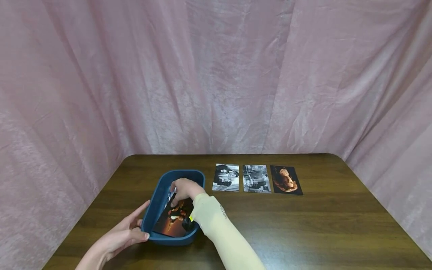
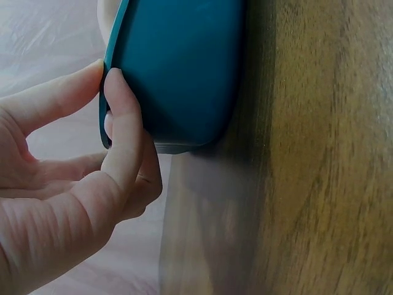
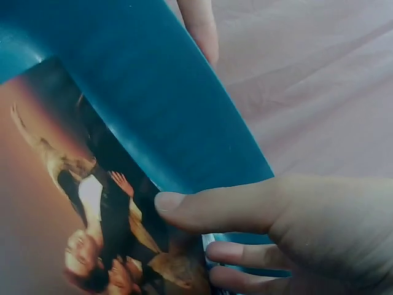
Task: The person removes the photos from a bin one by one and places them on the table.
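A dark blue plastic bin [image 1: 173, 242] with rounded corners stands on the left part of the table. My left hand [image 1: 118, 236] grips its left rim, thumb and fingers on both sides of the wall in the left wrist view. Inside the bin lies a photo card [image 1: 173, 222] showing people against a dark orange background. My right hand [image 1: 185, 188] reaches in over it and pinches it near one corner, the thumb [image 3: 202, 212] at its edge and the fingers [image 3: 245, 279] beside the corner. Part of another, lighter card [image 1: 170, 198] shows beneath.
Along the back of the wooden table [image 1: 303, 225] lie three cards in a row: a black-and-white photo [image 1: 226, 178], a second black-and-white photo [image 1: 256, 179] and a dark one with a glowing figure [image 1: 286, 180]. A pink curtain [image 1: 216, 75] hangs behind.
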Motion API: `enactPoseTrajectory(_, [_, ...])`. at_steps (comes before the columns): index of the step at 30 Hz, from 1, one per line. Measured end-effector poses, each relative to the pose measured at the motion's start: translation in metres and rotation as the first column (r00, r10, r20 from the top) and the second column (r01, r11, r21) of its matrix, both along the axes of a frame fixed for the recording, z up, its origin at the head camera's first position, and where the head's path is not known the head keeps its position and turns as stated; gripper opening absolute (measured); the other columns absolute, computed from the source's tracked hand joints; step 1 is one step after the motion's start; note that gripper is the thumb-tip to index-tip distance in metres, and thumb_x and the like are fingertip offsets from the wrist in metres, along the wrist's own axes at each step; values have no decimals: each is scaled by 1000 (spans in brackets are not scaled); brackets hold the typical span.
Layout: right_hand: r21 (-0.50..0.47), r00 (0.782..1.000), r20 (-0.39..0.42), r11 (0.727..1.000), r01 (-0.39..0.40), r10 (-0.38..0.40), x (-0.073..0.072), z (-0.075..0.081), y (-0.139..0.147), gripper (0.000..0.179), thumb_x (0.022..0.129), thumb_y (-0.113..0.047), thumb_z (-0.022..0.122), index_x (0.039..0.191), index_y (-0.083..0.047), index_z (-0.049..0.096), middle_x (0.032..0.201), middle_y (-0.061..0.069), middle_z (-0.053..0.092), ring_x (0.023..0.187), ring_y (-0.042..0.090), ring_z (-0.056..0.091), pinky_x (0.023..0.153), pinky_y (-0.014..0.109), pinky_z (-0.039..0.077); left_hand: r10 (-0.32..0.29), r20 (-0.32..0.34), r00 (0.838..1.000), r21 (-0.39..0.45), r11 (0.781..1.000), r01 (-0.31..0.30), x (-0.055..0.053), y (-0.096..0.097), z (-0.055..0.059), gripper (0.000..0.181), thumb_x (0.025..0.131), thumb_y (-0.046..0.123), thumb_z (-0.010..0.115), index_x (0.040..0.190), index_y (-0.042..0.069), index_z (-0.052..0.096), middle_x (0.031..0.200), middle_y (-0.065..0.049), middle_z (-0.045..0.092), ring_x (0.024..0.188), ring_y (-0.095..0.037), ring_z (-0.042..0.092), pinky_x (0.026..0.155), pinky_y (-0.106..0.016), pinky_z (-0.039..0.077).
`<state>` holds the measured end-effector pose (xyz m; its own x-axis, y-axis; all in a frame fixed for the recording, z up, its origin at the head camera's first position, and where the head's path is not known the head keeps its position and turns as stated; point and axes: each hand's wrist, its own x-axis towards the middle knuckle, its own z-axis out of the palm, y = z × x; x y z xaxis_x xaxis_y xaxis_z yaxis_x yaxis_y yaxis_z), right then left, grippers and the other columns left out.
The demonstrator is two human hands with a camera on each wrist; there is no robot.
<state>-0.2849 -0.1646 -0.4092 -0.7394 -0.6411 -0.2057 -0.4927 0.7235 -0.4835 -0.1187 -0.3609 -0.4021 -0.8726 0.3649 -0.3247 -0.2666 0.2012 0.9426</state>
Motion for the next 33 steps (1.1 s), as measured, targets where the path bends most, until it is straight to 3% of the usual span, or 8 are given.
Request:
enactPoseTrajectory(7, [-35, 998, 64, 999, -26, 28, 7, 0, 3, 57, 74, -26, 87, 124, -16, 61, 109, 0, 64, 89, 11, 56, 78, 25, 49, -6, -13, 1000, 24, 1000, 6, 1, -3, -3, 97, 90, 6, 61, 158, 7, -8, 107, -6, 48, 98, -13, 58, 89, -29, 52])
enactPoseTrajectory(15, [-91, 990, 126, 995, -51, 62, 7, 0, 2, 46, 76, -22, 84, 117, -15, 64, 102, -1, 65, 85, 10, 58, 74, 25, 48, 54, 26, 998, 11, 998, -55, 4, 0, -4, 92, 90, 6, 64, 153, -9, -1, 112, -11, 49, 100, -17, 62, 93, -36, 56])
enactPoseTrajectory(24, [-170, 971, 188, 979, -116, 148, 2, 0, 6, 33, 80, -9, 78, 112, -12, 72, 108, 5, 68, 88, 9, 58, 76, 22, 49, 136, 65, 989, 32, 990, -138, 9, 4, -4, 92, 91, 4, 65, 154, -8, 0, 102, -5, 53, 94, -16, 65, 91, -36, 57])
enactPoseTrajectory(29, [-201, 950, 273, 975, -99, 153, -1, 3, 12, 42, 80, 8, 68, 116, -14, 73, 109, 9, 67, 81, 13, 55, 67, 24, 46, 144, 78, 987, 59, 987, -149, 7, 5, -5, 94, 91, 4, 65, 155, -6, -3, 93, -2, 51, 91, -15, 68, 91, -37, 57])
enactPoseTrajectory(33, [-198, 949, 282, 977, -83, 138, -4, 4, 16, 55, 78, 19, 60, 117, -16, 74, 105, 5, 68, 79, 12, 53, 61, 23, 41, 147, 77, 986, 68, 986, -152, 7, 6, -6, 95, 90, 3, 65, 155, -5, -4, 86, 0, 48, 90, -16, 68, 89, -36, 57])
